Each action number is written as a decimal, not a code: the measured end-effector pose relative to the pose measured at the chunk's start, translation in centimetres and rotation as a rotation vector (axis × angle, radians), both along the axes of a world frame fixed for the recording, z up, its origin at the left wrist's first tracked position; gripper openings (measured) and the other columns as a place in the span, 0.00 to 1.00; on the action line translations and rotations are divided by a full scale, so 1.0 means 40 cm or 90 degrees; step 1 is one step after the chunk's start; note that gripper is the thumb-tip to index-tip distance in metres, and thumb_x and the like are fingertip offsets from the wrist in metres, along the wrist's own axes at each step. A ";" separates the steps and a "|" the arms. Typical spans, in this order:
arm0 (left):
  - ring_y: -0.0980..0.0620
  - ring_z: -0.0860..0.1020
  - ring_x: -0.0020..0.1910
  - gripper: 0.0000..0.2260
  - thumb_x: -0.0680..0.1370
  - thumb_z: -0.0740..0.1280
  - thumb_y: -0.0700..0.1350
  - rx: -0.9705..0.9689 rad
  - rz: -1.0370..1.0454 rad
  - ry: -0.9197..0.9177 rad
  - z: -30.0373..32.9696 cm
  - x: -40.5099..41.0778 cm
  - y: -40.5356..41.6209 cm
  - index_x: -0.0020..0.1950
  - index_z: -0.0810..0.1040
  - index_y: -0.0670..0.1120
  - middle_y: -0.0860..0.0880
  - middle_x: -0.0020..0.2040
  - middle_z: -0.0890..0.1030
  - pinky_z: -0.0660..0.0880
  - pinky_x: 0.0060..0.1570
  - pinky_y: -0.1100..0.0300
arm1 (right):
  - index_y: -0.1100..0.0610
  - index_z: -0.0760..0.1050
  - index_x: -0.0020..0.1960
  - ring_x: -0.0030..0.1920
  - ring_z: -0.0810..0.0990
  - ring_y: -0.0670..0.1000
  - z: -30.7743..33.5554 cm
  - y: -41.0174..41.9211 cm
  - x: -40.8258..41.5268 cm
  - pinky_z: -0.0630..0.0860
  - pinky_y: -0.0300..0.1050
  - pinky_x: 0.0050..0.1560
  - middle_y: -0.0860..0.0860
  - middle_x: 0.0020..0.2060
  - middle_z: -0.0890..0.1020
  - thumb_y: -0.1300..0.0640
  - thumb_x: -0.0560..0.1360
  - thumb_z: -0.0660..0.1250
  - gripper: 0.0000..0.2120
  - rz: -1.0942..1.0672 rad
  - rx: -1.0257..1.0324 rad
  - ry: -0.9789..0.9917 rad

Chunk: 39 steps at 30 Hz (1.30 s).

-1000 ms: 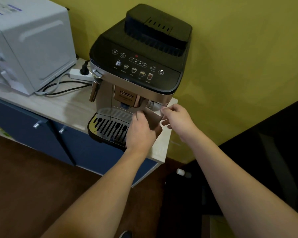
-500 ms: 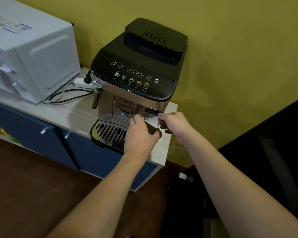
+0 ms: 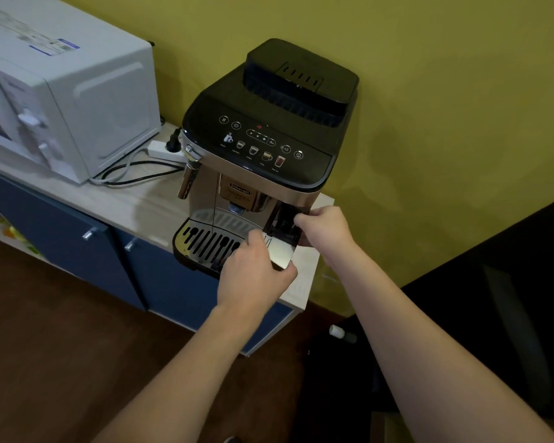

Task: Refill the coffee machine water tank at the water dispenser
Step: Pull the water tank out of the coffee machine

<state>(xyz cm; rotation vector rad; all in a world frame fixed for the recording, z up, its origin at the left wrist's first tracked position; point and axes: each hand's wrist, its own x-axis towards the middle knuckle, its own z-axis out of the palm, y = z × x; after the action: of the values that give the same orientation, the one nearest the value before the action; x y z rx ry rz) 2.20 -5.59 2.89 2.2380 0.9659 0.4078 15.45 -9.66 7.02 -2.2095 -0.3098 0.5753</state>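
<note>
Hands at the front right corner of the coffee machine (image 3: pixel 263 148), both gripping the water tank (image 3: pixel 280 251), which sticks partway out of its slot at the machine's lower right, shiny silver front panel facing out and dark body behind. Left hand (image 3: pixel 256 270) curls around the panel's lower left edge, thumb tucked under the bottom corner. Right hand (image 3: pixel 325 228) pinches the tank's upper right edge, fingers bent over the dark top. Machine is boxy with rounded corners, glossy black top with a raised ribbed lid, sloped touch panel with lit drink icons, brushed metallic front. Chrome steam wand (image 3: pixel 187 177) hangs on its left side. Slotted chrome drip tray (image 3: pixel 205 241) juts out at the base, curved front, black rim. Machine sits at the right end of a pale wood-grain counter (image 3: pixel 135 203) over blue cabinet doors with small metal handles. White boxy microwave (image 3: pixel 61 97) stands on the counter to the left, well apart from the machine. White power strip (image 3: pixel 163 151) with a black plug lies between them, black and grey cables looping on the counter. Wall behind is matte olive yellow. Floor is dark brown wood.
</note>
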 end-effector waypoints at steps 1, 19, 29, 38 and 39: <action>0.49 0.78 0.45 0.26 0.73 0.69 0.58 0.005 -0.003 0.009 0.000 -0.020 -0.006 0.62 0.67 0.45 0.47 0.51 0.78 0.74 0.39 0.59 | 0.63 0.80 0.46 0.39 0.87 0.54 -0.002 -0.006 -0.011 0.84 0.56 0.49 0.60 0.42 0.85 0.59 0.75 0.69 0.06 0.013 -0.019 -0.005; 0.51 0.75 0.41 0.23 0.70 0.67 0.61 0.065 -0.027 0.070 0.045 -0.154 -0.055 0.57 0.68 0.48 0.51 0.48 0.77 0.71 0.37 0.59 | 0.59 0.77 0.48 0.43 0.86 0.61 -0.017 -0.039 -0.099 0.85 0.58 0.45 0.61 0.46 0.85 0.63 0.76 0.64 0.04 0.033 0.036 0.070; 0.52 0.70 0.50 0.27 0.66 0.69 0.61 0.018 -0.139 0.063 0.075 -0.342 -0.083 0.56 0.62 0.51 0.53 0.52 0.68 0.68 0.45 0.58 | 0.63 0.78 0.51 0.40 0.85 0.59 -0.014 -0.119 -0.297 0.84 0.53 0.39 0.61 0.42 0.84 0.59 0.76 0.66 0.08 -0.025 0.030 0.082; 0.53 0.69 0.46 0.24 0.65 0.67 0.61 0.034 -0.273 0.026 0.079 -0.381 -0.099 0.52 0.62 0.51 0.54 0.47 0.66 0.73 0.43 0.57 | 0.59 0.82 0.49 0.44 0.86 0.60 0.004 -0.219 -0.370 0.84 0.60 0.44 0.59 0.44 0.87 0.59 0.73 0.67 0.08 -0.149 0.058 0.087; 0.53 0.70 0.47 0.24 0.65 0.67 0.61 0.034 -0.284 0.021 0.082 -0.368 -0.107 0.53 0.62 0.51 0.54 0.47 0.66 0.73 0.44 0.57 | 0.60 0.82 0.50 0.45 0.86 0.60 0.007 -0.231 -0.361 0.84 0.59 0.45 0.60 0.45 0.86 0.59 0.73 0.67 0.08 -0.165 0.063 0.082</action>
<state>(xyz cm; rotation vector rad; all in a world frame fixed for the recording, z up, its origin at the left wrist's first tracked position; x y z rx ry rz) -12.54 -9.86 6.16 2.4273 0.4507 0.1954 1.01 -18.91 7.28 -2.0645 0.0156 0.5434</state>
